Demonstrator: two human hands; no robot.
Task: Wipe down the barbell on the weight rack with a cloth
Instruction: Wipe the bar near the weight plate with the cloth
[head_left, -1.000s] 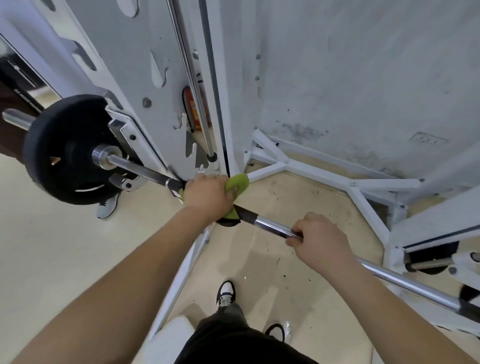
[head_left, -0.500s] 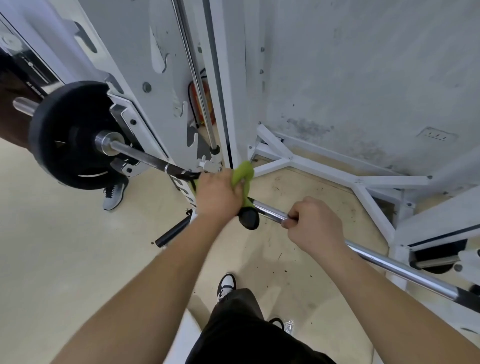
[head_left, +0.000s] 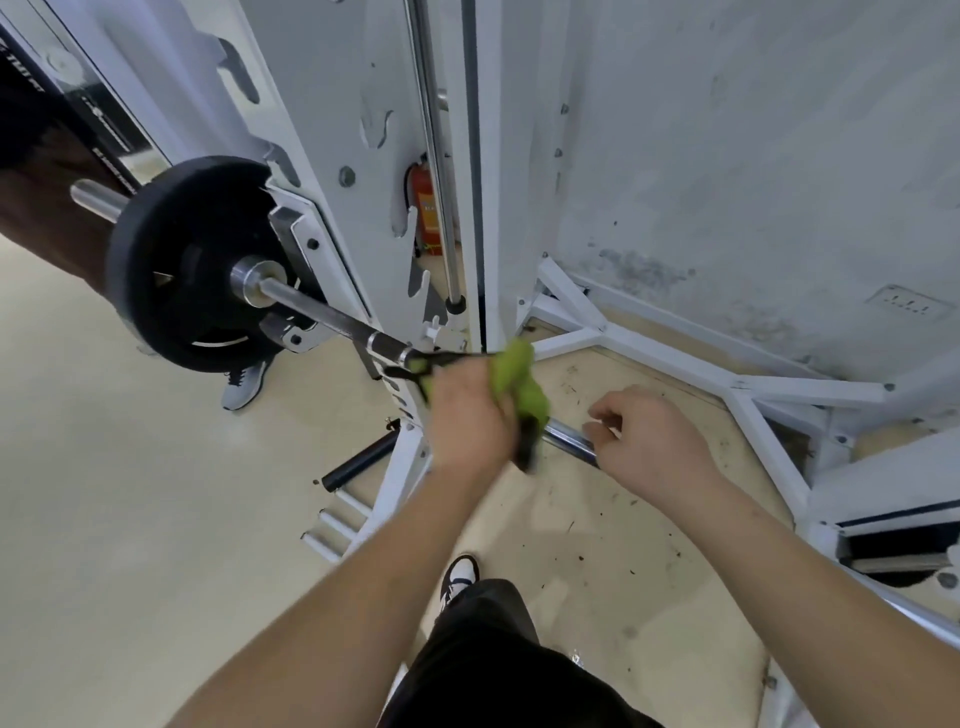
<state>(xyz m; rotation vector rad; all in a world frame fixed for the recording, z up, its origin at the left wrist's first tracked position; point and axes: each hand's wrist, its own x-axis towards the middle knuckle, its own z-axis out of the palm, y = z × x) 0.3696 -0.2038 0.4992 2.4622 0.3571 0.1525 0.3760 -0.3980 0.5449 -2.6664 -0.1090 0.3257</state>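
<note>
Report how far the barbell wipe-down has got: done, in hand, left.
Done: nothing in the view proves any stretch is already clean. In hand: the left hand grips the green cloth around the barbell near the rack upright, while the right hand rests loosely on the bar beside it. Left: the shaft toward the black plate and the long run under the right forearm.

Left hand with green cloth now further right along barbell, nearer right hand; right fingers loosened, grip opening.
</note>
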